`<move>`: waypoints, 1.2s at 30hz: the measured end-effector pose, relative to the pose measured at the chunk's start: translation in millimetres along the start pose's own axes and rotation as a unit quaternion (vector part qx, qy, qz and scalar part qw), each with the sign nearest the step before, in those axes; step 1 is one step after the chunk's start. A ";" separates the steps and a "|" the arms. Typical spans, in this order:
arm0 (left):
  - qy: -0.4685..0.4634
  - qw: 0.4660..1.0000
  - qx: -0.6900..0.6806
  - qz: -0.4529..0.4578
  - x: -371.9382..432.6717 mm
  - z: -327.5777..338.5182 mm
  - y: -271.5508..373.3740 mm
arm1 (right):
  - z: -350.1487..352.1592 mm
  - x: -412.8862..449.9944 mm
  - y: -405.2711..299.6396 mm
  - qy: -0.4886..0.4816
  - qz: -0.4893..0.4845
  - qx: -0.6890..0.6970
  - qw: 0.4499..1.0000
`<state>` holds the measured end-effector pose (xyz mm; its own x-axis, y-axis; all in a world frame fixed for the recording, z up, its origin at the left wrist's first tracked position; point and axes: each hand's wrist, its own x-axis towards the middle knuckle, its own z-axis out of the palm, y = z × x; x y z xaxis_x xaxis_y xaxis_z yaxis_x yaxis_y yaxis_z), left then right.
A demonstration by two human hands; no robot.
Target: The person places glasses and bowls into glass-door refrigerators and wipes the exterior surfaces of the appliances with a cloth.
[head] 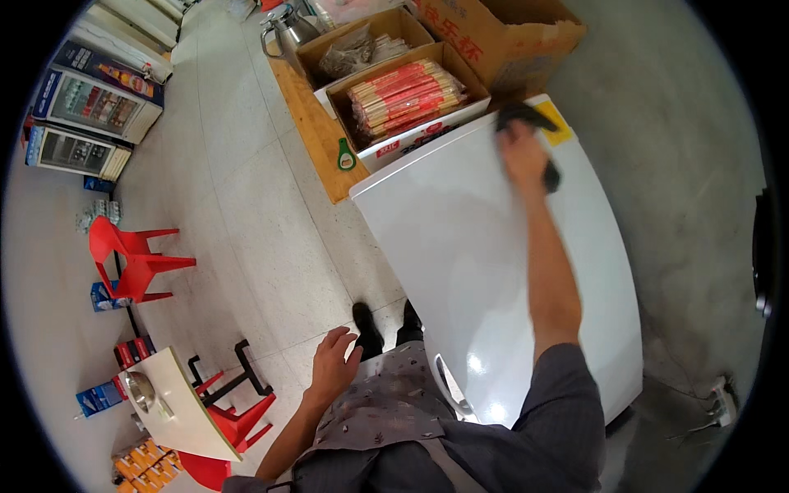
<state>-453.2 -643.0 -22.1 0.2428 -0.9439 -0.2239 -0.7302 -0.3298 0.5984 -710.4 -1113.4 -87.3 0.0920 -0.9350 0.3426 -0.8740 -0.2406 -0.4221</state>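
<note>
My right hand (523, 154) presses on a dark cloth (551, 177) near the far end of a white chest freezer lid (456, 259); hand and cloth are blurred. Beside them on the lid is a yellow label (556, 123). The freezer's handle (452, 385) sits at the end close to my body. My left hand (333, 363) hangs in the air left of the freezer, in front of my patterned apron (385, 397). It holds nothing, and its fingers are loosely bent and apart.
Beyond the freezer, a wooden table (308, 129) bears a box of wrapped chopsticks (404, 101), a green bottle opener (346, 155), a metal jug (290, 31) and a large carton (505, 43). Left are red chairs (138, 259) and a pale table (179, 407). A power strip (722, 403) lies right.
</note>
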 end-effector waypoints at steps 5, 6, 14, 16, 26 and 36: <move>-0.076 0.996 -0.050 -0.020 6.7 -17.9 12.7 | -16.9 -147.0 -140.4 -0.086 -0.364 0.184 0.909; -0.074 0.996 -0.057 -0.005 6.8 -20.4 15.1 | -11.6 -139.3 -119.3 -0.089 -0.347 0.218 0.908; -0.078 0.993 -0.050 -0.073 -36.7 -22.0 -22.0 | 19.2 -62.9 -83.2 0.015 -0.100 0.048 0.994; -0.126 0.991 0.034 -0.024 -44.7 -20.1 -33.5 | 34.9 -103.9 -144.4 -0.039 -0.188 0.077 0.978; -0.174 0.975 0.014 0.136 -49.2 -13.2 -47.4 | -88.3 -335.4 -139.7 -0.243 -0.320 -0.061 0.914; -0.299 0.944 0.064 0.128 -137.8 -22.4 -160.1 | -233.4 -625.2 -70.1 -0.178 -0.036 -0.189 0.965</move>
<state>-355.5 -460.5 -69.8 -0.3274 -0.8009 -0.5014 -0.7970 -0.0510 0.6019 -818.0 -451.2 -76.0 0.2583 -0.9658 0.0203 -0.9646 -0.2590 -0.0489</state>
